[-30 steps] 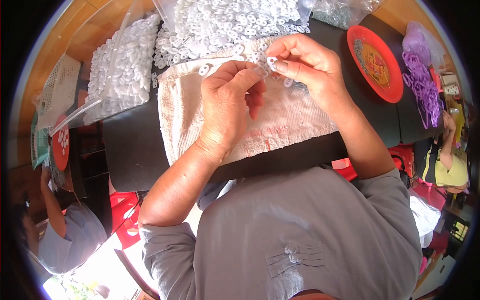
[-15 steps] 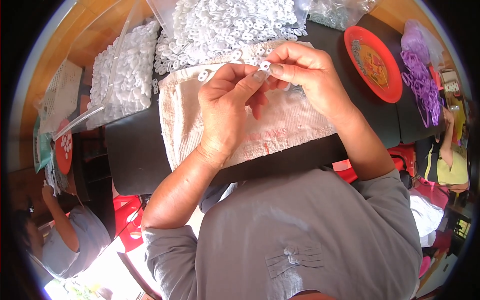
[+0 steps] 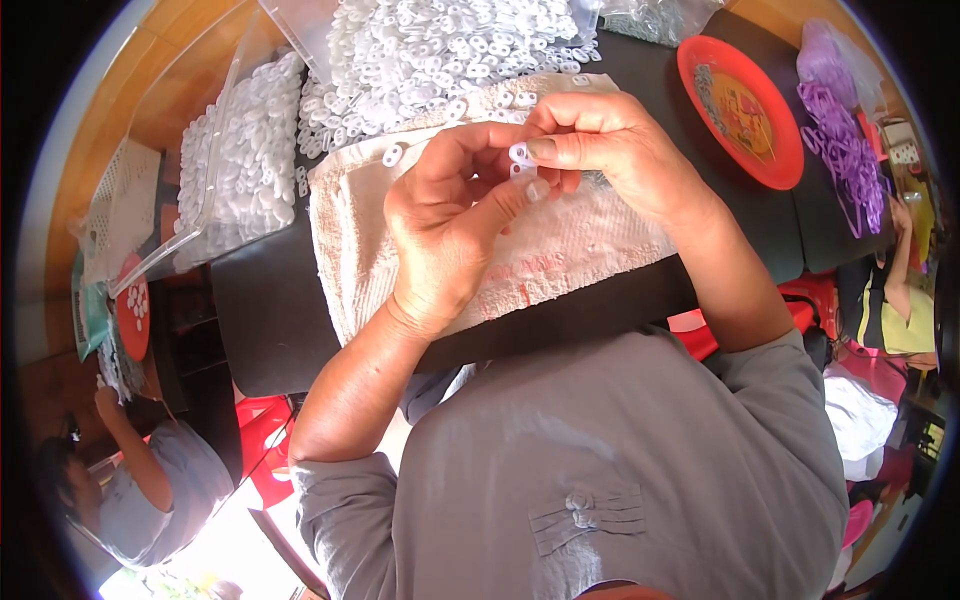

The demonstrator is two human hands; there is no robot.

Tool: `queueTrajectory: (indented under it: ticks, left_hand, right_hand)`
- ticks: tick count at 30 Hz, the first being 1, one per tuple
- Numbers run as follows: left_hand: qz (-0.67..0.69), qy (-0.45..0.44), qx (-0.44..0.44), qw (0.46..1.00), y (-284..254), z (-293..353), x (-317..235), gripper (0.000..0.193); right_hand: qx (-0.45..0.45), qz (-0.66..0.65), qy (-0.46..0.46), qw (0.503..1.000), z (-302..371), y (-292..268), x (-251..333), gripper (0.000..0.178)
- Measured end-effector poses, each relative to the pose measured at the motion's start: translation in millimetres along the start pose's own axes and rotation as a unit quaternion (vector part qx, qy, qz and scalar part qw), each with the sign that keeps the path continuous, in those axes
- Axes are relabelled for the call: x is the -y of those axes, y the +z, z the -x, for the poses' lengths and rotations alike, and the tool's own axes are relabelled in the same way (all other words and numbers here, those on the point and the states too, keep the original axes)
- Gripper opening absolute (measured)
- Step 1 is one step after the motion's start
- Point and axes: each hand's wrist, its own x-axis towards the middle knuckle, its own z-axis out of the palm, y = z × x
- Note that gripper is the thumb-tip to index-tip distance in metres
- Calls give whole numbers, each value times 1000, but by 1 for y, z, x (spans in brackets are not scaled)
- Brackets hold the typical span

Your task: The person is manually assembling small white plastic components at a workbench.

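Over the beige towel [image 3: 350, 235], a small white plastic piece with two holes [image 3: 519, 154] is between my two hands. My right hand [image 3: 620, 150] pinches its upper end between thumb and forefinger. Curled fingers of my left hand [image 3: 445, 220] lie behind and beside the piece, with the left thumb just below it; the exact contact there is partly hidden. A similar loose piece [image 3: 393, 155] lies on the towel left of my hands, and several others lie along the towel's far edge.
A big heap of white two-hole pieces [image 3: 420, 60] spreads beyond the towel. More fill a clear plastic bin [image 3: 245, 150] at left. To the right are a red plate [image 3: 788, 165] and purple ribbon [image 3: 840, 135]. Another person [image 3: 165, 480] sits at lower left.
My left thumb has slid down away from the piece, so both holes now show. The fingers of both hands have shifted slightly, and the whole view has moved a little.
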Motion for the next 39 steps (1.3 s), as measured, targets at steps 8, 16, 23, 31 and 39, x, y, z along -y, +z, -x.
queueTrajectory:
  ticks: [8, 16, 23, 31, 39]
  left_hand:
    - [-99, 40, 31, 994, -5, 1, 6, 33]
    - [-47, 47, 23, 998, 6, -1, 1, 28]
    - [-96, 55, 32, 993, -9, -3, 13, 31]
    - [-163, 83, 37, 982, -12, -3, 9, 30]
    - [-191, 142, 60, 970, -8, -5, 9, 28]
  right_hand:
    - [32, 2, 0, 999, 1, -3, 1, 16]
    - [43, -6, 6, 999, 1, -8, -5, 17]
    - [26, -32, 28, 999, 2, 3, 0, 17]
    - [23, -57, 24, 998, 3, 1, 0, 20]
    - [26, -55, 28, 998, 3, 2, 3, 19]
